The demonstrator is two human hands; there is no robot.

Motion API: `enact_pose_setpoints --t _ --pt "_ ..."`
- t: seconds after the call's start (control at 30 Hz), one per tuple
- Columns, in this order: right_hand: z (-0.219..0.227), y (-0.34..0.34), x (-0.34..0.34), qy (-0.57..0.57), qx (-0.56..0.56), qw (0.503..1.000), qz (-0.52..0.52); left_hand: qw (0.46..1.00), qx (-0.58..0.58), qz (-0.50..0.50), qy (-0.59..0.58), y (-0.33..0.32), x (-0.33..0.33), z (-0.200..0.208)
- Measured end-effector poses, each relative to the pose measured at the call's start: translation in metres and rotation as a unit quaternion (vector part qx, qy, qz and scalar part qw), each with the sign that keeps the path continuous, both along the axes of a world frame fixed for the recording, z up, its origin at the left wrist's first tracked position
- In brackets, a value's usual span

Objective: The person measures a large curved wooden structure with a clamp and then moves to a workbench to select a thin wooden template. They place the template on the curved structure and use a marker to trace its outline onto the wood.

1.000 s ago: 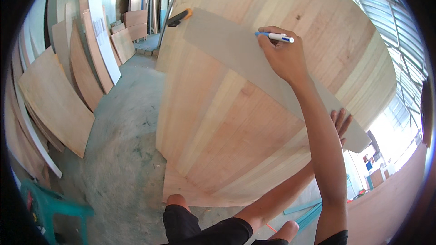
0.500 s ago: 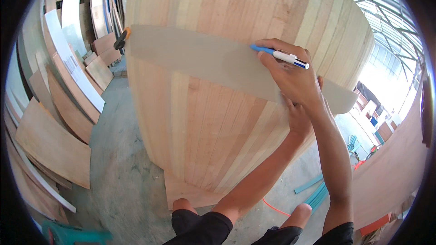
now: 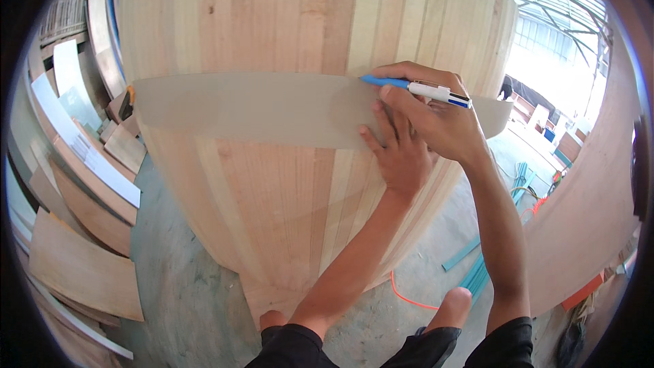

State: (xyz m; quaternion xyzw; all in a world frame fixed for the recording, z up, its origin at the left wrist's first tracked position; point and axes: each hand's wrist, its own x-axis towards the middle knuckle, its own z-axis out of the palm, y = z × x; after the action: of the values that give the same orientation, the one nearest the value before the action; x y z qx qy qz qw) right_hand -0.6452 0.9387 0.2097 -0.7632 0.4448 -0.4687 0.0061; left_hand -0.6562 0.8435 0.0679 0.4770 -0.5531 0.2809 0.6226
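Note:
A wide wooden panel of joined strips [image 3: 286, 204] stands in front of me. Across it lies a long grey-beige flat strip [image 3: 252, 105] with a gently curved upper edge. My right hand [image 3: 432, 112] is closed around a blue and white pen [image 3: 426, 91], whose blue tip touches the strip's upper edge. Just below, my left hand [image 3: 403, 157] presses flat on the strip with spread fingers; its upper part is partly hidden behind my right hand. An orange and black clamp [image 3: 128, 102] sits at the strip's left end.
Several boards and curved sheets [image 3: 85, 266] lean in a stack on the left. A large brown panel [image 3: 579, 197] stands at the right. Green lengths [image 3: 477, 269] and an orange hose [image 3: 409, 298] lie on the concrete floor [image 3: 184, 286].
My view has turned, so the panel and strip sit further left and more level. My left hand now shows spread on the strip, where before it was mostly behind the right.

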Motion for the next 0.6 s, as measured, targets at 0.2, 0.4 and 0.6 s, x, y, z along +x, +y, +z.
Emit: enact_pose_setpoints --t 0.2,0.4,0.6 --pt "-0.004 -0.006 -0.030 0.003 -0.024 0.999 0.026 1.000 -0.023 -0.008 -0.009 0.001 0.001 -0.002" --pt "-0.005 -0.005 -0.059 -0.033 -0.008 0.998 0.057 1.000 -0.024 0.005 -0.010 0.006 0.001 0.004" --pt "-0.005 -0.012 -0.082 -0.051 -0.012 0.997 0.051 0.998 -0.062 0.003 -0.001 0.002 0.003 0.003"
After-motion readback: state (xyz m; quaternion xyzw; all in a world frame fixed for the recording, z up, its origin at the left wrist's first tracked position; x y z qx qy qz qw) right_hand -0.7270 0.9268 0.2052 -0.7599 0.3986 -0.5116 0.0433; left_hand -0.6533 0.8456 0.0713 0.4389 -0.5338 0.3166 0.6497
